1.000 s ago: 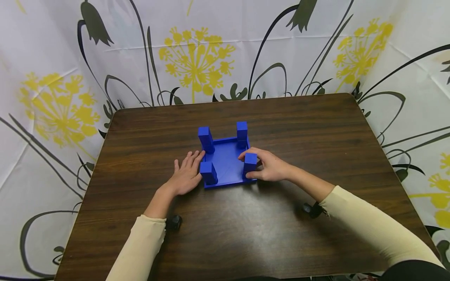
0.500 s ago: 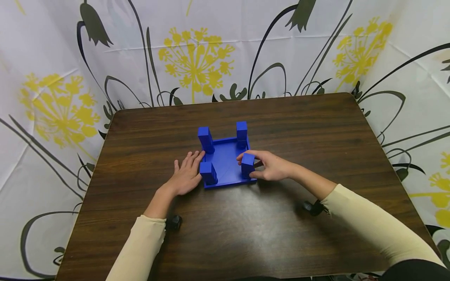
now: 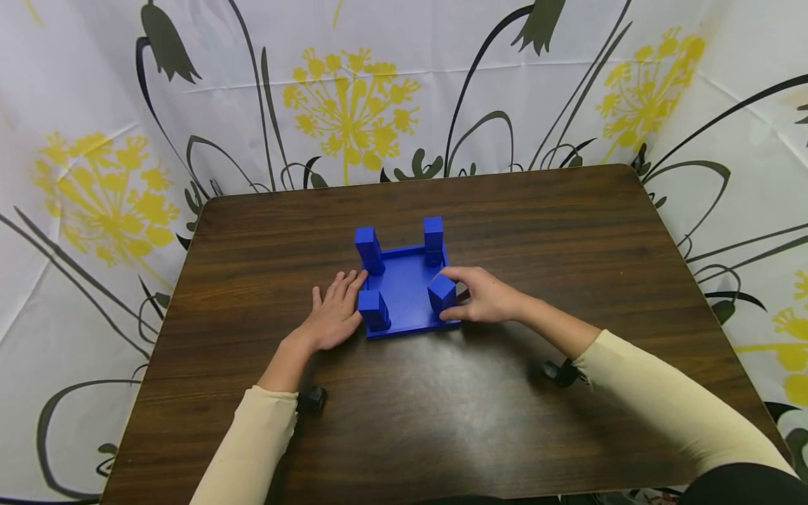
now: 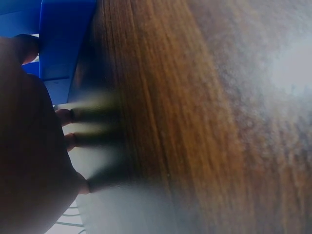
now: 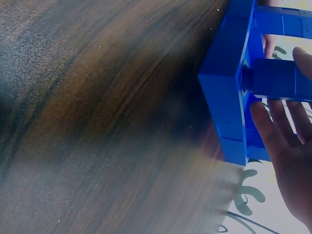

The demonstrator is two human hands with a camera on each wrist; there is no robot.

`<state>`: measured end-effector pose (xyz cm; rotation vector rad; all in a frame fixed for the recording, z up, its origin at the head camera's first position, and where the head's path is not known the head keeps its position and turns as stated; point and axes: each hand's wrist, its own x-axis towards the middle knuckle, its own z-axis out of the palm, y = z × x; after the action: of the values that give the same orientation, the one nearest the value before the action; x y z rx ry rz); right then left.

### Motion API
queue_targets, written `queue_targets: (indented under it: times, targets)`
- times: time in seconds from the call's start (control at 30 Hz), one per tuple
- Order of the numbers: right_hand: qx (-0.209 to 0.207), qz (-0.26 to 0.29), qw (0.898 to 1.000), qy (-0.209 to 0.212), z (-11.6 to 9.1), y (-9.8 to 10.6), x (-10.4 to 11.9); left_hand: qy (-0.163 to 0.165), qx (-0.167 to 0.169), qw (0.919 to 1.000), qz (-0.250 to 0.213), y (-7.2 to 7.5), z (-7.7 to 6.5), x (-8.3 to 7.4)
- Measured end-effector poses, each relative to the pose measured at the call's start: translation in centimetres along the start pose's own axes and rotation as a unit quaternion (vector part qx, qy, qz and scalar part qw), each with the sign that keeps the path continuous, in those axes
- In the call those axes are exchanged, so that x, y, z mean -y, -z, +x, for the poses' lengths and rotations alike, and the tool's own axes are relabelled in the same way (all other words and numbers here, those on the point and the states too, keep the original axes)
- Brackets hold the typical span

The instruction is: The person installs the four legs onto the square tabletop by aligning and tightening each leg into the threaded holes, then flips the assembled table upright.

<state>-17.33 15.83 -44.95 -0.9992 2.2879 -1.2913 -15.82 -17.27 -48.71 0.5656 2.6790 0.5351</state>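
A blue square tray-like base (image 3: 407,287) with a low rim lies on the table, a square blue post standing at each corner. My right hand (image 3: 491,298) holds the near right post (image 3: 442,293) between thumb and fingers. That post is turned askew to the rim, and the right wrist view shows a narrow round neck (image 5: 247,78) at its foot. My left hand (image 3: 331,319) lies flat on the table with fingers spread, against the base's left side. Beside it stand the near left post (image 3: 374,310) and far left post (image 3: 369,250). The far right post (image 3: 433,240) is upright.
The brown wood-grain table (image 3: 391,414) extends around the base on every side. Behind it hangs a white cloth (image 3: 404,42) with yellow and dark green flowers. Each wrist wears a small black camera, such as the right one (image 3: 558,374).
The near right post has turned about its upright axis, from nearly square with the rim to a diamond position, and shifted slightly left. My right fingers moved with it; my left hand stays put.
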Motion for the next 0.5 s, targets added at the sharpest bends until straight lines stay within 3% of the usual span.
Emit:
queue_targets:
  times: [0.5]
  targets:
    - [-0.063,-0.082,0.994,-0.027,0.27,-0.75,0.16,0.002,0.0,1.0,0.001,-0.05,0.07,0.02]
